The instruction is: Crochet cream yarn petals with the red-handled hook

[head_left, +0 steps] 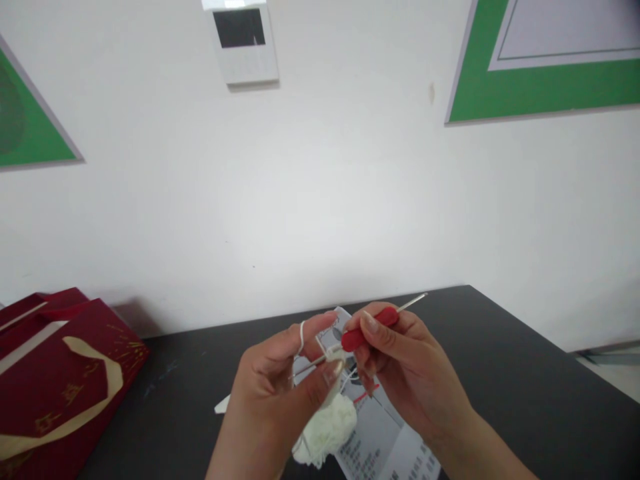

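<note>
Right hand [400,363] pinches a crochet hook [373,328], red matte grip, thin steel shaft. Left hand [285,380] grips fluffy cream crochet work [327,427], yarn strand [302,337] looped over its forefinger, above a printed sheet [380,433] on the matte black counter [500,373]. Glossy maroon gift bag [60,387] at nine o'clock.

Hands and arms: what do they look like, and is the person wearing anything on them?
Both are bare: no gloves, no sleeves showing on either forearm. The left hand has a loop of white yarn around its forefinger. The right hand has short, unpainted nails. No watch or bracelet shows.
</note>
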`<state>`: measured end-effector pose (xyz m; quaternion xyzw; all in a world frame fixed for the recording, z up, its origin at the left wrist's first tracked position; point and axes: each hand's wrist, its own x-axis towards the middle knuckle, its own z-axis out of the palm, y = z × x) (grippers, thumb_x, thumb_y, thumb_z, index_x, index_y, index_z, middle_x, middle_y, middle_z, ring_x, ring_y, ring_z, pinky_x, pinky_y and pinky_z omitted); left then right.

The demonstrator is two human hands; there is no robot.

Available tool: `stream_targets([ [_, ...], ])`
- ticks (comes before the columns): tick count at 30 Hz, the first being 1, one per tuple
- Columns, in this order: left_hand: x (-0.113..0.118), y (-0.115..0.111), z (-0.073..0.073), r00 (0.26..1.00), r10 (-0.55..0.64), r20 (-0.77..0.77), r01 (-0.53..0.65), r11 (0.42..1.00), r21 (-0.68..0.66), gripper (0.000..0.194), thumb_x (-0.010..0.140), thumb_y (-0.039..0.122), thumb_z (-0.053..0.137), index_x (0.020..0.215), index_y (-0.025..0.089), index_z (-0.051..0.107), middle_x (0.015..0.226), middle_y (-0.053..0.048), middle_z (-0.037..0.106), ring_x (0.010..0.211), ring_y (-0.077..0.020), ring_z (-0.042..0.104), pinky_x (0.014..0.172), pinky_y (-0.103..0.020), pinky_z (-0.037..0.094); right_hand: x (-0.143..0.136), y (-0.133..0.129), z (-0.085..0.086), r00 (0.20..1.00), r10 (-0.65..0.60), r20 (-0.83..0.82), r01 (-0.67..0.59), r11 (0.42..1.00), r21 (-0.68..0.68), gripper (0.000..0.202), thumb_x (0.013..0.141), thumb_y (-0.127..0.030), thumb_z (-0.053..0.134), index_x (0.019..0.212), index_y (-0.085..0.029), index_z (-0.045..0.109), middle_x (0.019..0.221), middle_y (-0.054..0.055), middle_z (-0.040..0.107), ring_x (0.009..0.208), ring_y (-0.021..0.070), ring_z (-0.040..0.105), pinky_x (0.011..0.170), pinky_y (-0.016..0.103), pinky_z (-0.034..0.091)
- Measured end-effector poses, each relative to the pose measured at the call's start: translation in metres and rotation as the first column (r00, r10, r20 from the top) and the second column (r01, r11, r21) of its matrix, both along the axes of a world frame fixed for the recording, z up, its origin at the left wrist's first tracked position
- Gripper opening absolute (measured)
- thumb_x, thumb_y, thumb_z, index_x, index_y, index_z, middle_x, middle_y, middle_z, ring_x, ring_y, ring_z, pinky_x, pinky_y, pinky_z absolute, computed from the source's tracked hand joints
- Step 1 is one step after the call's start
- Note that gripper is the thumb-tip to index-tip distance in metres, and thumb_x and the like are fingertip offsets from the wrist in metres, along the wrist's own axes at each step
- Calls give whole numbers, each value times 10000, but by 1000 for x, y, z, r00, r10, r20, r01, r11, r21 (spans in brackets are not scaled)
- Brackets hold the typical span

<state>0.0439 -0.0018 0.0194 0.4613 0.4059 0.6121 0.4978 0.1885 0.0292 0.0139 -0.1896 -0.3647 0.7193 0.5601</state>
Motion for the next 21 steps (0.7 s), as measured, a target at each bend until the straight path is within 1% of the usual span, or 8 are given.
stream_targets([
  [3,1,2,-2,995,-9,102,11,1000,-17,330,640,200,863,949,306,817,690,23,659,628,-85,582,613,-166,489,-2,0,-2,997,-79,-4,79,996,34,200,766,-327,794,725,-132,772,550,4,674,381,43,550,384,119,483],
  [6,5,2,-4,994,84,76,-84,996,-12,376,659,229,859,1021,310,798,674,41,611,585,-66,555,599,-164,487,-3,0,-4,980,-197,16,195,976,95,180,764,-324,795,735,-147,776,567,4,673,417,58,560,399,135,486],
  [8,7,1,-6,988,148,48,-148,989,0,403,673,244,851,1065,308,783,681,43,608,618,-80,579,656,-188,505,-3,-1,-6,964,-262,37,254,955,153,161,784,-326,779,753,-168,779,576,-2,669,434,65,568,412,145,479],
  [11,12,1,-8,970,242,6,-242,968,62,424,671,244,850,1088,272,776,709,27,644,680,-114,619,749,-239,519,-3,-6,-9,921,-380,79,344,894,287,107,819,-302,752,788,-205,785,617,2,691,489,77,591,467,169,485],
  [14,15,3,-9,947,319,-30,-315,943,105,376,651,237,857,1021,218,794,762,-16,688,714,-163,656,723,-270,535,-2,-12,-10,851,-509,133,414,804,427,64,830,-251,741,811,-213,789,639,16,701,553,96,604,506,188,490],
  [15,15,3,-9,944,329,-31,-324,940,107,338,651,238,856,983,208,801,788,-32,701,741,-180,665,704,-270,538,-2,-12,-10,845,-519,133,420,795,438,66,833,-249,737,817,-212,789,639,17,699,560,100,603,506,190,488],
  [18,15,3,-8,964,265,6,-265,960,88,238,657,244,854,887,203,813,829,-47,721,730,-178,664,621,-242,528,-1,-8,-8,903,-425,67,382,864,329,107,824,-288,744,787,-196,783,617,10,681,516,87,578,473,178,481],
  [21,14,3,-7,987,137,82,-143,987,72,312,680,228,848,988,255,806,700,14,662,589,-96,599,564,-183,493,0,3,-4,972,-235,3,234,968,94,191,771,-333,786,711,-154,758,550,-7,635,432,57,507,398,147,448],
])
